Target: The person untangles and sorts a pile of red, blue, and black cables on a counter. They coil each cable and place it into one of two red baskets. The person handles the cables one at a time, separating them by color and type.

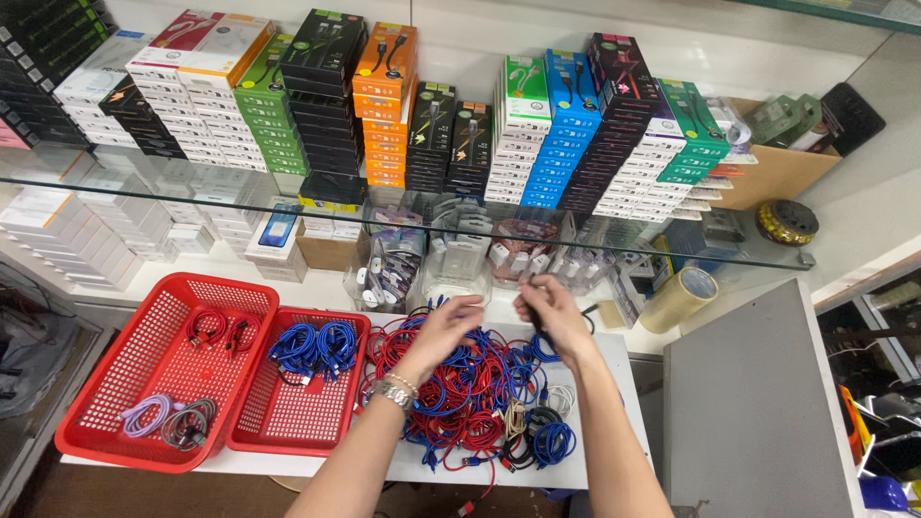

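Note:
A tangled heap of red, blue and black cables (pixel 470 393) covers the white table. My left hand (pixel 449 324), with a metal watch on its wrist, reaches over the far side of the heap, fingers pinched on a cable. Beside it my right hand (pixel 549 309) grips a dark cable pulled up from the heap. The two hands are close together, a short gap between them.
Two red baskets sit to the left: the large one (pixel 144 384) holds a few coiled cables, the smaller one (pixel 297 422) holds blue coils. A glass shelf (pixel 403 206) carries stacked coloured boxes. A tape roll (pixel 679 297) and a grey panel (pixel 748 403) are at the right.

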